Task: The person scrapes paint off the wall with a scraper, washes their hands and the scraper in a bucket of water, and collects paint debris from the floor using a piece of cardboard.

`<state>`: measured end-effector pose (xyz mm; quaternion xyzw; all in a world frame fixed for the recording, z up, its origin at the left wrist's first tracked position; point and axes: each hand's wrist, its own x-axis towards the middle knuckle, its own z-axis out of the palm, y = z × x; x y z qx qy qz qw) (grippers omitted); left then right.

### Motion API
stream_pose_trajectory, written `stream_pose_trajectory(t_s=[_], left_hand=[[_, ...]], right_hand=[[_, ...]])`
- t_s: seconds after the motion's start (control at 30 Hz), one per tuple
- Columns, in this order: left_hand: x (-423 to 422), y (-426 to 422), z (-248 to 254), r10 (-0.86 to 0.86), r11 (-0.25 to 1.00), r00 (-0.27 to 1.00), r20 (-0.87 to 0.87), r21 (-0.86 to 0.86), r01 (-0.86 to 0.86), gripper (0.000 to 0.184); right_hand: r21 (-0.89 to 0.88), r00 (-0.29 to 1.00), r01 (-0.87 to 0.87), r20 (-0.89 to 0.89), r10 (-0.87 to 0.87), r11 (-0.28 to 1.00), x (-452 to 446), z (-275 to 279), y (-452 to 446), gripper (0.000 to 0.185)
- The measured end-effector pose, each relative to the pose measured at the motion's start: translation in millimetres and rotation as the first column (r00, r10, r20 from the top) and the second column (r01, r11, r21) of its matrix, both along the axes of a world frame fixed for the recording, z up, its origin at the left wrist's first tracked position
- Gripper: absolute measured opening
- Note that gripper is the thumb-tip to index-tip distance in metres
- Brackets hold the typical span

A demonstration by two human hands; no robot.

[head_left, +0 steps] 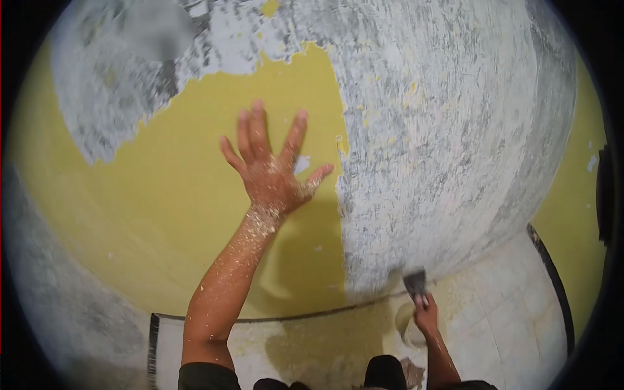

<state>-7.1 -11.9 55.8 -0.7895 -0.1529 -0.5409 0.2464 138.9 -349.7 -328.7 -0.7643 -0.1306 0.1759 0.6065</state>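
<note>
My left hand [270, 172] is pressed against the yellow painted wall [195, 214] with its fingers spread. Pale paint flakes cling to that wrist and forearm. Lower right, my right hand [426, 315] grips a paint scraper [415, 282], its wide dark blade up by the foot of the scraped wall area [429, 162]. That area is grey and white with small yellow specks, and it meets the remaining yellow paint along a ragged edge. Whether the blade touches the wall, I cannot tell.
A pale round container [412, 335] stands on the tiled floor [507, 312], partly behind my right hand. Dusty debris is scattered along the wall's foot, beside a dark skirting edge [286, 319]. Dark shoes show at the bottom. Another yellow wall [578, 208] rises at the right.
</note>
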Motion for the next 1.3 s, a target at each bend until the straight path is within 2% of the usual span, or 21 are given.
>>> stream_pose_trajectory(t_s=[0.03,0.07,0.1,0.13,0.2,0.23,0.3,0.43,0.47,0.5,0.57,0.63,0.67,0.73,0.77,0.8,0.87,1.0,1.1,1.27,1.3], left_hand=[[5,2,20,0.021,1.0,0.999,0.04,-0.018,-0.02,0.09],[9,2,32,0.049,0.998,0.995,0.083,-0.041,-0.046,0.091],[10,0,39,0.116,0.982,0.993,0.015,-0.151,-0.113,0.094],[13,2,38,0.121,0.974,0.993,-0.014,-0.192,-0.121,0.094],[19,8,21,0.192,0.976,0.981,0.031,-0.107,-0.187,0.095],[20,8,16,0.203,0.969,0.979,0.001,-0.145,-0.201,0.095],[24,10,15,0.213,0.971,0.975,0.066,-0.126,-0.203,0.096],[21,-29,9,0.228,0.929,0.972,0.062,-0.312,-0.198,0.09],[19,-48,6,0.096,0.904,0.974,0.205,-0.428,0.001,0.081],[19,-66,3,-0.016,0.841,0.931,0.365,-0.499,0.21,0.072],[24,-96,-22,0.051,0.412,0.886,0.461,-0.818,0.401,0.046],[47,-99,-38,0.128,0.06,0.762,0.635,-0.772,0.633,0.031],[52,-101,-44,0.133,0.054,0.759,0.638,-0.769,0.637,0.031],[57,-103,-41,0.175,-0.35,0.715,0.677,-0.636,0.688,0.028],[59,-107,-41,0.146,-0.299,0.701,0.698,-0.645,0.704,0.033],[58,-105,-44,0.146,-0.308,0.705,0.694,-0.646,0.699,0.033],[59,-100,-51,0.049,-0.178,0.777,0.627,-0.76,0.625,0.032],[61,-104,-25,0.126,-0.331,0.721,0.682,-0.656,0.678,0.032],[59,-99,-16,0.095,-0.289,0.727,0.68,-0.68,0.674,0.031],[53,-108,-20,0.129,-0.335,0.805,0.579,-0.739,0.585,0.029],[57,-107,-14,0.154,-0.309,0.771,0.618,-0.71,0.632,0.03]], right_hand=[[0.11,0.986,-0.064,-0.147,0.08,0.992,-7,51,30,0.02],[0.257,0.985,-0.149,-0.041,0.165,0.955,-17,100,61,0.012],[0.39,0.979,-0.2,0.04,0.201,0.899,-27,145,93,0.009],[0.526,0.979,-0.176,0.008,0.202,0.832,-30,167,121,0.008],[0.592,0.964,-0.187,-0.043,0.262,0.784,-43,249,155,0.009],[0.593,0.961,-0.194,-0.046,0.273,0.782,-46,271,168,0.011],[0.581,0.968,-0.182,-0.035,0.248,0.793,-50,303,182,0.014],[0.49,0.975,-0.1,-0.126,0.184,0.866,-51,334,183,0.016],[0.473,0.973,-0.112,-0.126,0.193,0.874,-52,341,180,0.016],[0.445,0.971,-0.114,-0.138,0.194,0.888,-53,348,178,0.016],[0.403,0.968,-0.122,-0.152,0.198,0.907,-52,353,174,0.016],[0.41,0.951,-0.14,-0.198,0.238,0.901,-48,345,172,0.015],[0.403,0.952,-0.142,-0.195,0.237,0.904,-48,336,176,0.015],[0.437,0.988,-0.122,0.141,0.066,0.891,-52,324,190,0.017],[0.445,0.993,-0.115,0.029,0.114,0.888,-51,318,187,0.02],[0.44,0.994,-0.107,0.024,0.108,0.892,-52,322,186,0.02],[0.398,0.994,-0.103,0.003,0.111,0.912,-52,331,183,0.02],[0.352,0.993,-0.113,0.054,0.101,0.929,-51,348,182,0.02],[0.371,0.99,-0.12,0.115,0.083,0.921,-50,348,188,0.02],[0.395,0.999,-0.031,-0.019,0.042,0.918,-60,326,181,0.02],[0.379,0.999,-0.032,-0.029,0.046,0.925,-59,336,182,0.019]])
